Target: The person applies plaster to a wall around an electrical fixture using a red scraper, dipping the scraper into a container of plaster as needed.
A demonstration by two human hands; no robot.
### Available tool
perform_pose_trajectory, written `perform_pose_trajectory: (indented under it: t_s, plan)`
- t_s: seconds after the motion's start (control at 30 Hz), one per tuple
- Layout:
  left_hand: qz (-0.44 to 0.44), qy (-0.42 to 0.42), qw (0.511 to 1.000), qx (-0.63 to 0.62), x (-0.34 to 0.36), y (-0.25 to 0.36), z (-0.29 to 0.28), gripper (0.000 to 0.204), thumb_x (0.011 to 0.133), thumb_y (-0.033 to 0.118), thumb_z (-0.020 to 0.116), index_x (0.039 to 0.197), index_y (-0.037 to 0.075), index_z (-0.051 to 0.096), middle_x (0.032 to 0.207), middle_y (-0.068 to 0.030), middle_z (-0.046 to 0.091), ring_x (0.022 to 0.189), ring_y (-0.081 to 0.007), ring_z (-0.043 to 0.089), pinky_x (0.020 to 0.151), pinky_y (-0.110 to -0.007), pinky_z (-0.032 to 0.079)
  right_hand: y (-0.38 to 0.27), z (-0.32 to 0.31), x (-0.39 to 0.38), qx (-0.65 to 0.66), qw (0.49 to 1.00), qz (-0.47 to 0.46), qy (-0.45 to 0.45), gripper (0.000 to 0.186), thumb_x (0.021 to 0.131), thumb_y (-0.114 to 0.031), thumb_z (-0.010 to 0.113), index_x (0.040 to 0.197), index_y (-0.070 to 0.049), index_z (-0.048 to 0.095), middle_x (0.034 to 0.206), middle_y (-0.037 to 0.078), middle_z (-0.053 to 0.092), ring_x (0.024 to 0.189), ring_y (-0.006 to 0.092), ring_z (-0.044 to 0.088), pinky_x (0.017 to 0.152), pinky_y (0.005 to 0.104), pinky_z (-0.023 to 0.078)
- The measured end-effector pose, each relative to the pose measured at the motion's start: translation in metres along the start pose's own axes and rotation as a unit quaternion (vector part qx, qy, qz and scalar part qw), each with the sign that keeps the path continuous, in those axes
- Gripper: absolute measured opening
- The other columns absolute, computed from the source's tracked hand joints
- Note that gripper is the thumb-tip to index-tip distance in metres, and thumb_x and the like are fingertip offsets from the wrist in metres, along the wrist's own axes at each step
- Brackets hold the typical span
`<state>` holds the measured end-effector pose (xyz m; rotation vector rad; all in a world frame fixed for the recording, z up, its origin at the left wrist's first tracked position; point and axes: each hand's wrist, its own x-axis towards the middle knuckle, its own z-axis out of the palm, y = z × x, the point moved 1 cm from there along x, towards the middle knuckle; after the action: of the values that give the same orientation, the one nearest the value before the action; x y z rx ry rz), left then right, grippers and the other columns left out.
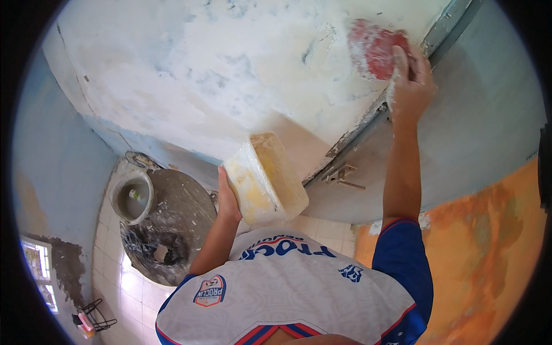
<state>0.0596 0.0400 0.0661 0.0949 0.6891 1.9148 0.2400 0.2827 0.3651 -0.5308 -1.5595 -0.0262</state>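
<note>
My right hand (pixel 413 86) grips a red putty spreader (pixel 376 50), smeared with white and a little blurred. It lies against the whitish wall (pixel 230 86) at the upper right, close beside the door frame. With my left hand (pixel 228 200) I hold a translucent plastic tub (pixel 253 187) by its left side, at about chest height. The tub is tilted, and yellowish-white residue coats its walls. Its bottom is only partly visible. Blue-grey patches show through the wall's white coat.
A grey door (pixel 471 109) with a metal handle (pixel 343 174) stands to the right, beyond its frame (pixel 359 135). At lower left, a dark, splattered round surface (pixel 178 201) bears a grey bucket (pixel 150 201). Pale floor tiles (pixel 118 247) and an orange patchy wall (pixel 460 253) lie around.
</note>
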Motion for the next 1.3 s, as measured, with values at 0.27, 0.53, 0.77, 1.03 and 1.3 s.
perform_pose_trajectory:
  t_s: [0.27, 0.53, 0.77, 1.03, 1.3]
  plan:
    - [0.015, 0.001, 1.000, -0.008, -0.003, -0.005, -0.005, 0.075, 0.104, 0.063, 0.023, 0.148, 0.006, 0.042, 0.142, -0.0149, 0.055, 0.126, -0.0291, 0.058, 0.106, -0.043, 0.048, -0.002, -0.002, -0.025, -0.031, 0.965, -0.206, -0.156, 0.020, 0.089, -0.018, 0.073, 0.106, -0.007, 0.074, 0.098, 0.011, 0.075, 0.078, 0.0263, 0.074, 0.071, 0.0366, 0.057]
    - [0.016, -0.002, 1.000, -0.022, 0.003, 0.000, -0.012, 0.076, 0.104, 0.064, 0.024, 0.149, 0.006, 0.041, 0.143, -0.0150, 0.055, 0.127, -0.0293, 0.057, 0.107, -0.043, 0.047, -0.009, -0.017, 0.013, 0.109, 0.994, 0.011, -0.011, 0.020, 0.090, -0.013, 0.075, 0.106, -0.003, 0.073, 0.095, 0.009, 0.075, 0.088, 0.0205, 0.074, 0.076, 0.0329, 0.057]
    - [-0.003, -0.033, 0.999, -0.017, 0.009, 0.005, -0.015, 0.076, 0.104, 0.064, 0.023, 0.149, 0.006, 0.040, 0.143, -0.0152, 0.054, 0.128, -0.0294, 0.057, 0.107, -0.043, 0.048, -0.011, -0.002, 0.011, -0.193, 0.938, -0.263, -0.118, 0.020, 0.090, -0.012, 0.074, 0.107, -0.002, 0.072, 0.092, 0.010, 0.075, 0.076, 0.0195, 0.071, 0.071, 0.0304, 0.056]
    - [-0.014, -0.022, 1.000, -0.003, 0.012, 0.014, -0.022, 0.076, 0.104, 0.064, 0.022, 0.150, 0.006, 0.040, 0.143, -0.0148, 0.054, 0.128, -0.0291, 0.057, 0.106, -0.043, 0.048, -0.010, -0.001, 0.020, 0.040, 0.983, 0.040, -0.173, 0.022, 0.090, -0.013, 0.076, 0.108, 0.000, 0.071, 0.089, 0.007, 0.074, 0.071, 0.0072, 0.062, 0.064, 0.0222, 0.050]
    - [-0.017, -0.008, 1.000, 0.003, 0.012, 0.024, -0.023, 0.075, 0.104, 0.063, 0.021, 0.149, 0.006, 0.041, 0.143, -0.0148, 0.054, 0.128, -0.0294, 0.057, 0.108, -0.043, 0.047, -0.002, 0.003, 0.016, 0.082, 0.976, 0.106, -0.169, 0.025, 0.091, -0.017, 0.076, 0.108, 0.001, 0.072, 0.087, 0.005, 0.073, 0.076, 0.0064, 0.062, 0.068, 0.0226, 0.050]
